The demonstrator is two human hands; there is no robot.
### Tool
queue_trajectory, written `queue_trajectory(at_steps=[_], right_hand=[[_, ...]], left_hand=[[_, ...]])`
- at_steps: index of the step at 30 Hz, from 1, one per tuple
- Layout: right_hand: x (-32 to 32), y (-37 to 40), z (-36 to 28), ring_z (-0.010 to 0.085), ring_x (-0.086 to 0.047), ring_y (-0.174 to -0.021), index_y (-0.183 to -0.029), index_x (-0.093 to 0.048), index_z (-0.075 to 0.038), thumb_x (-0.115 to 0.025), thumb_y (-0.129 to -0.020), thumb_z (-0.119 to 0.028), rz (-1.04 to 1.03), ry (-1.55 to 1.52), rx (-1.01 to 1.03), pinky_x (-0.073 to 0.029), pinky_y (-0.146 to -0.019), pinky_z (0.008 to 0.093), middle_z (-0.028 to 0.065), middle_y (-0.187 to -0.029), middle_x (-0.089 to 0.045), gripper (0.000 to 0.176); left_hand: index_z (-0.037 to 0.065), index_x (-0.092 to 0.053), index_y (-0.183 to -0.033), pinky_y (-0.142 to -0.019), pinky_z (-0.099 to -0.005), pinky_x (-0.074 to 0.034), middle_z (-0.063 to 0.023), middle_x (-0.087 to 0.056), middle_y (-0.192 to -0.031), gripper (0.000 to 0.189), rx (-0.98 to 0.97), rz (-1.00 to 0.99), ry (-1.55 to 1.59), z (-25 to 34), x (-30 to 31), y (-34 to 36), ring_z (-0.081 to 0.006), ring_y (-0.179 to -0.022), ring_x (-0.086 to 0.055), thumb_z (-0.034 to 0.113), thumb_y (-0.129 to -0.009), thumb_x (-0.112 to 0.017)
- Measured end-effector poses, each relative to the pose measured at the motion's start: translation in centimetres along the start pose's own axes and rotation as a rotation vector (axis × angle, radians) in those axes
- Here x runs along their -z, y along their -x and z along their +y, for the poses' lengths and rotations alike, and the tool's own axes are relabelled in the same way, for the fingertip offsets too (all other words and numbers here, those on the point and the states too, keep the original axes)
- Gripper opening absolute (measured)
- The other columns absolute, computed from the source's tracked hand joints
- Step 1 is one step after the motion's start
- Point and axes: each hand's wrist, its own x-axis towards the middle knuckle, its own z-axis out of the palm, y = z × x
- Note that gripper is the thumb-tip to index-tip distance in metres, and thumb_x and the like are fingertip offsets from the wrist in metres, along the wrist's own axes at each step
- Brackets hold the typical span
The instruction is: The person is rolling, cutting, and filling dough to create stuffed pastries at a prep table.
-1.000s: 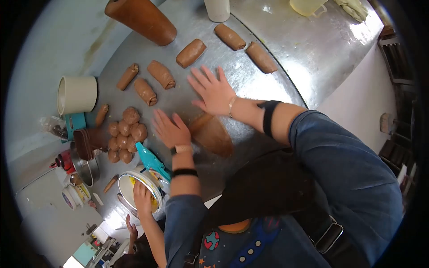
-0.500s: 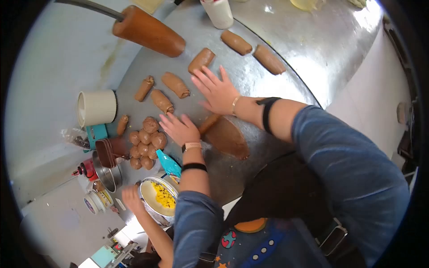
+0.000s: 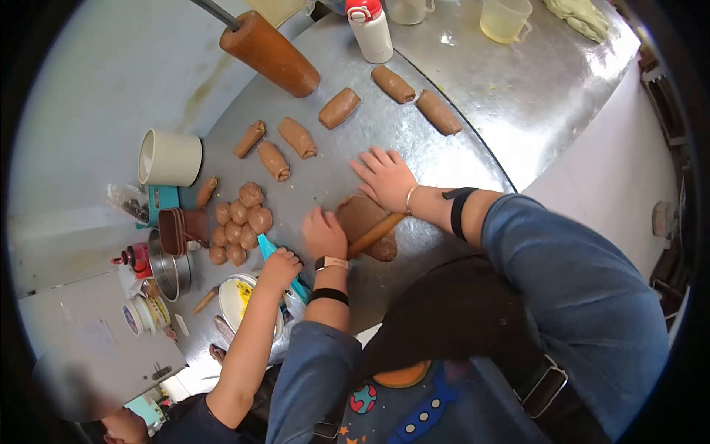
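Note:
A wooden rolling pin (image 3: 376, 233) lies slantwise across a flattened oval of brown dough (image 3: 361, 213) on the metal table. My left hand (image 3: 325, 235) is over the pin's left end, palm down, its fingers close together and slightly bent. At the other end, my right hand (image 3: 388, 180) rests palm down with its fingers stretched out past the dough's far edge. Both ends of the pin are hidden at my wrists. Left of my left hand, a co-worker's hand (image 3: 281, 268) grips a turquoise piping bag (image 3: 266, 248).
A cluster of dough balls (image 3: 238, 212) sits to the left. Several dough rolls (image 3: 297, 138) lie farther back. A large wooden roller (image 3: 272, 55), a white bottle (image 3: 372, 37), a cream pot (image 3: 170, 157) and a bowl with yellow filling (image 3: 238, 300) stand around.
Both my hands have drawn back towards me, with the rolling pin now nearer over the dough. The co-worker's hand has moved from beside the bowl onto the piping bag.

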Motion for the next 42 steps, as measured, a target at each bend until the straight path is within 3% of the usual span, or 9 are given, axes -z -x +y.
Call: queue_trajectory(at_steps=[4,8,12,16,25,31,34,40,42], right_hand=[[1.1,7.5,-0.4,0.0325,-0.026,-0.140,-0.143,-0.038,-0.003,-0.053,-0.089,-0.052,0.076,0.041,0.048,-0.023,-0.111,0.0533,0.0169,-0.148,-0.035,0.074],[0.5,14.8,-0.1,0.0309,-0.029,-0.139,-0.140,-0.042,-0.002,-0.056,-0.085,-0.054,-0.059,0.021,0.145,-0.024,-0.111,0.0541,0.0145,-0.148,-0.036,0.077],[2.8,17.4,3.0,0.0231,-0.051,-0.118,-0.115,-0.058,-0.011,-0.060,-0.087,-0.034,-0.470,-0.090,0.380,-0.042,-0.095,0.0416,0.0034,-0.121,-0.056,0.036],[3.4,17.3,5.5,0.0283,-0.060,-0.082,-0.108,-0.060,-0.010,-0.063,-0.087,-0.026,0.066,-0.400,0.256,-0.051,-0.072,0.0404,0.0086,-0.095,-0.059,0.027],[3.6,7.8,5.1,0.0353,-0.054,-0.105,-0.117,-0.055,-0.004,-0.069,-0.074,-0.018,0.289,-0.085,-0.218,-0.045,-0.089,0.0476,0.0186,-0.119,-0.053,0.047],[3.1,3.8,0.3,0.0304,-0.060,-0.105,-0.121,-0.057,-0.002,-0.078,-0.072,-0.022,-0.041,-0.704,0.362,-0.049,-0.090,0.0389,0.0170,-0.115,-0.062,0.057],[5.7,2.8,-1.3,0.0250,-0.067,-0.090,-0.109,-0.066,-0.003,-0.078,-0.074,-0.020,-0.631,-0.944,0.146,-0.052,-0.080,0.0346,0.0141,-0.097,-0.070,0.041],[10.6,-0.8,-3.7,0.0249,-0.067,-0.077,-0.098,-0.070,-0.005,-0.076,-0.076,-0.017,-0.213,-0.557,0.309,-0.052,-0.070,0.0346,0.0100,-0.084,-0.070,0.025],[11.8,-1.9,-4.2,0.0281,-0.066,-0.080,-0.094,-0.071,-0.005,-0.075,-0.075,-0.015,-0.045,-0.499,0.397,-0.052,-0.071,0.0371,0.0107,-0.086,-0.068,0.022]], left_hand=[[-0.006,-0.042,-0.136,-0.107,-0.0497,-0.031,-0.0257,-0.036,-0.146,0.058,-0.246,0.319,-0.115,-1.4,-5.3,6.7,-0.0453,-0.132,-0.035,0.030,-0.092,-0.052],[-0.008,-0.036,-0.139,-0.109,-0.0534,-0.028,-0.0298,-0.027,-0.148,0.062,-0.369,0.158,-0.019,-0.2,-6.0,15.1,-0.0481,-0.132,-0.033,0.022,-0.089,-0.056],[-0.006,-0.035,-0.140,-0.106,-0.0476,-0.036,-0.0272,-0.026,-0.149,0.056,-0.392,-0.016,0.354,-3.5,-6.9,19.8,-0.0418,-0.129,-0.039,0.010,-0.089,-0.054],[-0.002,-0.040,-0.137,-0.097,-0.0392,-0.043,-0.0200,-0.033,-0.143,0.050,-0.176,0.231,0.653,-4.0,-3.5,15.8,-0.0304,-0.120,-0.046,0.010,-0.091,-0.057],[0.003,-0.056,-0.114,-0.091,-0.0411,-0.044,-0.0188,-0.057,-0.110,0.034,-0.241,0.138,0.041,-0.4,-3.6,-0.6,-0.0325,-0.108,-0.053,0.024,-0.088,-0.064],[0.005,-0.055,-0.098,-0.075,-0.0244,-0.048,0.0002,-0.058,-0.091,0.011,-0.272,-0.455,0.761,0.1,2.3,1.1,-0.0099,-0.086,-0.057,0.010,-0.092,-0.062],[0.005,-0.055,-0.099,-0.071,-0.0204,-0.047,0.0022,-0.057,-0.089,0.011,-0.250,-0.559,0.807,0.8,7.1,3.1,-0.0056,-0.082,-0.056,0.003,-0.091,-0.061],[0.003,-0.060,-0.108,-0.070,-0.0238,-0.050,-0.0010,-0.062,-0.088,0.024,-0.294,-0.301,0.513,2.0,13.2,3.2,-0.0072,-0.080,-0.060,0.000,-0.085,-0.066],[0.005,-0.063,-0.111,-0.070,-0.0329,-0.051,-0.0101,-0.065,-0.090,0.031,-0.421,-0.065,0.328,3.0,15.3,3.5,-0.0211,-0.077,-0.065,0.003,-0.080,-0.069]])
